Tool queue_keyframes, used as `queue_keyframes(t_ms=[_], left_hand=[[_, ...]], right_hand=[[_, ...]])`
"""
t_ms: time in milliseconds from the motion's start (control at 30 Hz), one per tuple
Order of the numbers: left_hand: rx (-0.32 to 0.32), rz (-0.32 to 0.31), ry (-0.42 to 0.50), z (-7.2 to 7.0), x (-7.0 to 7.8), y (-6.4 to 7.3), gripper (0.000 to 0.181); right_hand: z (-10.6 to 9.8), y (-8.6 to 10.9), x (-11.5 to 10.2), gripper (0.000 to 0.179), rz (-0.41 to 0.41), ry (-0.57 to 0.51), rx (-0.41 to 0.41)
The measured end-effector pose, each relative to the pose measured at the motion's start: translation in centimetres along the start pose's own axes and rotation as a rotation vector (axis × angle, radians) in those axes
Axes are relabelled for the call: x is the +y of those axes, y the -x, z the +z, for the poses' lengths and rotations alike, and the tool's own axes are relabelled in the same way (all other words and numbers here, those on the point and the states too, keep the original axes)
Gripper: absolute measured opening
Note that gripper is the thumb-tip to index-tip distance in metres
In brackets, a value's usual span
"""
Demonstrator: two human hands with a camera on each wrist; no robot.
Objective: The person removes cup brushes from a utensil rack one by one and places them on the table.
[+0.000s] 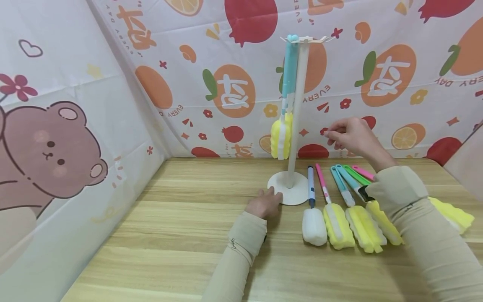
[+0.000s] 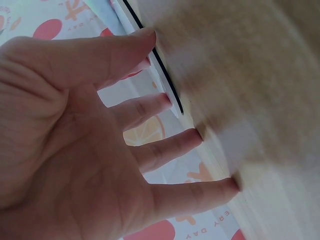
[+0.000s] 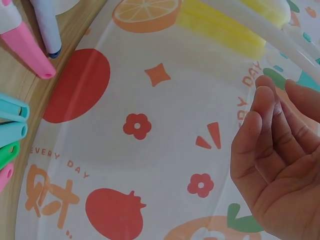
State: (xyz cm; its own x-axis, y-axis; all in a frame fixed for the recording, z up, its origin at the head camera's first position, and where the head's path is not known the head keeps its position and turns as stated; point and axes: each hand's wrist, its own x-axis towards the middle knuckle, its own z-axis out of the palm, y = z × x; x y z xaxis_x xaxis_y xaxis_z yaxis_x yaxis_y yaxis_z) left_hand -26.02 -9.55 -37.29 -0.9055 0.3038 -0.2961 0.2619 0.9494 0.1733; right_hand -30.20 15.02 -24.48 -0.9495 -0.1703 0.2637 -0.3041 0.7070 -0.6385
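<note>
A white stand [image 1: 297, 130] with hooks at its top stands upright on a round base [image 1: 283, 182]. From its left side hang teal-handled bottle brushes [image 1: 289, 69] with yellow sponge heads, overlapping each other. My left hand [image 1: 264, 204] rests at the base's front left edge. In the left wrist view its fingers are spread, thumb and some fingertips at the base's rim, the others on the table. My right hand [image 1: 352, 136] is raised right of the pole, above the handles of the lying brushes. Its fingers are loosely bent and hold nothing in the right wrist view.
On the wooden table [image 1: 181, 235], right of the stand, several sponge brushes lie in a row: a blue-handled one with a white head [image 1: 314, 226], a pink-handled one [image 1: 339, 226], then teal, green and pink handles. My right sleeve partly covers them. Patterned cloth hangs behind and left.
</note>
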Motion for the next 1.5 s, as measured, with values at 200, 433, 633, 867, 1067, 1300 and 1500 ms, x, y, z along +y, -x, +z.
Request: queue_keyframes(t_ms=[200, 433, 633, 867, 1067, 1300, 1500], left_hand=[[-0.003, 0.004, -0.003, -0.1, 0.0, 0.0, 0.023], [0.000, 0.000, -0.010, -0.1, 0.0, -0.1, 0.023], [-0.001, -0.001, -0.009, -0.1, 0.0, -0.2, 0.023], [-0.010, -0.004, -0.008, 0.0, 0.0, -0.2, 0.025], [-0.019, -0.007, 0.004, -0.1, 0.0, -0.2, 0.028], [-0.021, -0.003, 0.009, -0.1, 0.1, -0.3, 0.031], [-0.022, -0.005, 0.009, -0.2, 0.0, -0.3, 0.030]], right_hand=[[0.1, -0.2, -0.7, 0.021, -0.035, -0.007, 0.007], [0.5, -0.5, -1.5, 0.023, -0.021, -0.019, 0.005], [0.8, -0.6, -2.2, 0.026, -0.018, -0.038, 0.003], [0.9, -0.5, -2.7, 0.023, -0.040, -0.050, 0.031], [1.2, -0.6, -3.5, 0.023, -0.066, -0.075, 0.045], [1.8, -1.0, -4.4, 0.025, -0.099, -0.086, 0.031], [2.6, -1.1, -4.7, 0.023, -0.129, -0.113, 0.034]])
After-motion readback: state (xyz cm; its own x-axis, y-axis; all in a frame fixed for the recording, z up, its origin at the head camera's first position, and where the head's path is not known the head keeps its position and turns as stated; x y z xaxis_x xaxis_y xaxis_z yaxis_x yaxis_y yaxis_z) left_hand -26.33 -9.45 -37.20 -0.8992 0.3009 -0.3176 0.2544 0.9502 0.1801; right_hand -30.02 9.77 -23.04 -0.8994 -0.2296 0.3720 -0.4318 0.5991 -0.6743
